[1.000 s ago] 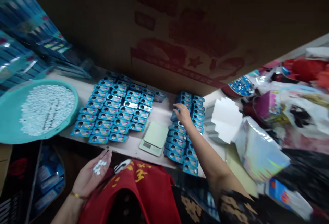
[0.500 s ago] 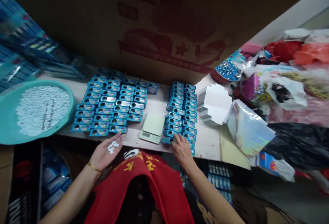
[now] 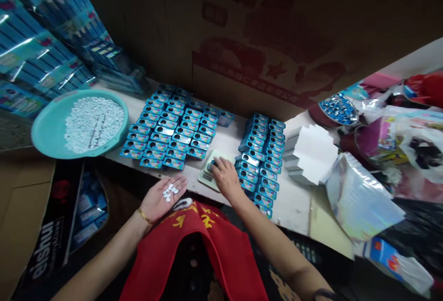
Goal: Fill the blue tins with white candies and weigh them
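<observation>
— What is the left hand (image 3: pixel 159 201) doing?

— It lies palm up with the fingers spread and relaxed. A small heap of white tablets (image 3: pixel 169 192) sits in the hollow just behind the fingers.

— And the right hand (image 3: pixel 226 179)?

— Its fingers bend down over a blue tin (image 3: pixel 211 165), which sits under the fingertips on the pale green scale (image 3: pixel 205 179). I cannot tell whether they pinch it or only rest on it.

— How would the tin handle?

— I judge it light and stiff: thin metal, flat and rectangular with rounded corners. The printed lid is glossy and looks slick. Taking it by the two long edges between thumb and fingertips should hold better than pressing on the lid.

— The tablets?

— Tiny, round, hard and matte, probably chalky. They are loose, so they would roll off if the palm tips, and a cupped hand suits them better than a pinch.

— What lies beyond the fingers?

— Ahead of the left fingertips are rows of tins (image 3: pixel 173 130) on the pale table (image 3: pixel 230 142). Further out to the left is a smooth turquoise plastic basin (image 3: pixel 43 128) full of the same tablets. To the right of the right hand is a fanned stack of stiff white cards (image 3: pixel 311 151).
</observation>
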`<control>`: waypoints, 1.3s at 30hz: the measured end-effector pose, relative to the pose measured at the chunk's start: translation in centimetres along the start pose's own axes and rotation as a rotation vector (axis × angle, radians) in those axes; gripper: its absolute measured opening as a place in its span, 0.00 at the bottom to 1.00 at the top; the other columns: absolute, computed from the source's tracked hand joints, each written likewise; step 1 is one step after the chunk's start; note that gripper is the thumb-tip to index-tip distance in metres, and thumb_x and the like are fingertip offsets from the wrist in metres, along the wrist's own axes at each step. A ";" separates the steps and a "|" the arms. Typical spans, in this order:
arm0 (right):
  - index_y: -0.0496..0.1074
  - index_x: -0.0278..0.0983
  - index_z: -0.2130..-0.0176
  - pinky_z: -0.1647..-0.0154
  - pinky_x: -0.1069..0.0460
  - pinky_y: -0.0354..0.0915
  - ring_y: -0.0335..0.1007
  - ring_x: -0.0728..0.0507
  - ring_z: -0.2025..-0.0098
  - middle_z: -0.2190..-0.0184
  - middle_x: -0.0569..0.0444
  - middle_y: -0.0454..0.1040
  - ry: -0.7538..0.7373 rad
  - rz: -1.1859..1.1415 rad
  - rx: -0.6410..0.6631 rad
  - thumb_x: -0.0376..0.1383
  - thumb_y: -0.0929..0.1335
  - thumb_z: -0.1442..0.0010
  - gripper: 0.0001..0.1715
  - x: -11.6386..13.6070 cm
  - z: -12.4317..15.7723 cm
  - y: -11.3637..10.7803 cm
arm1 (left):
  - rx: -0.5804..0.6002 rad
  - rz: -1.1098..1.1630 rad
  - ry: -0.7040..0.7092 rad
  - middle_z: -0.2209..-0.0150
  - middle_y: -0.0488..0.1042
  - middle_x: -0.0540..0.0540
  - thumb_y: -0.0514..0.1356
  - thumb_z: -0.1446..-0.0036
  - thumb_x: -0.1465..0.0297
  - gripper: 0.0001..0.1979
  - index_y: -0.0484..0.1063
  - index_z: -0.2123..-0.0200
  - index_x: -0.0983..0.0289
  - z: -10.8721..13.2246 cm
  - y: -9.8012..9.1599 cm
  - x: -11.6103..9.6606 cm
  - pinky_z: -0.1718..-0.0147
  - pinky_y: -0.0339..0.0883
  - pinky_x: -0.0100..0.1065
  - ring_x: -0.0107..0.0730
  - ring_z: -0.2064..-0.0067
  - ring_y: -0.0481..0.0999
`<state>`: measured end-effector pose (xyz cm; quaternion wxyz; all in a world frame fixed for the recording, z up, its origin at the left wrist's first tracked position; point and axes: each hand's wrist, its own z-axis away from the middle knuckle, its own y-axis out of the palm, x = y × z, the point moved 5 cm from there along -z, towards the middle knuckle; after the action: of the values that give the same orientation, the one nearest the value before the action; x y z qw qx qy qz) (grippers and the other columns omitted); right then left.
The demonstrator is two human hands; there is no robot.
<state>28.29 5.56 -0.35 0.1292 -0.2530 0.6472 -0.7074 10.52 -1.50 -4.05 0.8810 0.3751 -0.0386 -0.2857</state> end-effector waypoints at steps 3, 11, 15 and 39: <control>0.63 0.39 0.52 0.54 0.50 0.58 0.58 0.44 0.54 0.52 0.51 0.64 -0.242 -0.139 0.016 0.39 0.59 0.41 0.18 5.1 0.1 -0.8 | 0.079 0.001 -0.040 0.60 0.74 0.62 0.49 0.44 0.71 0.14 0.68 0.58 0.71 -0.8 0.6 0.7 0.62 0.69 0.39 0.39 0.58 0.73; 0.65 0.33 0.60 0.62 0.54 0.60 0.61 0.47 0.61 0.63 0.50 0.67 -0.421 -0.262 0.118 0.28 0.59 0.43 0.11 10.4 0.6 1.2 | 0.022 -0.072 -0.144 0.61 0.74 0.63 0.45 0.41 0.69 0.19 0.63 0.51 0.71 -0.9 -0.4 2.2 0.62 0.67 0.38 0.36 0.61 0.74; 0.64 0.34 0.59 0.64 0.53 0.60 0.61 0.47 0.63 0.63 0.50 0.65 -0.368 -0.336 0.152 0.30 0.60 0.43 0.11 9.6 0.9 2.0 | 0.006 -0.101 -0.137 0.66 0.75 0.62 0.46 0.42 0.71 0.15 0.68 0.60 0.72 -0.6 0.0 2.6 0.61 0.67 0.39 0.37 0.61 0.74; 0.70 0.36 0.63 0.66 0.56 0.63 0.66 0.50 0.66 0.67 0.53 0.70 -0.008 -0.839 -0.089 0.31 0.64 0.48 0.10 -0.2 -0.2 -1.8 | 0.031 -0.083 -0.174 0.63 0.74 0.63 0.50 0.45 0.72 0.11 0.69 0.63 0.71 -3.4 2.6 3.3 0.59 0.68 0.39 0.38 0.59 0.73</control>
<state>28.59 6.08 1.33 -0.1784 -0.5026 0.5175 -0.6691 15.48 0.39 -5.20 0.8557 0.3638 -0.1041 -0.3529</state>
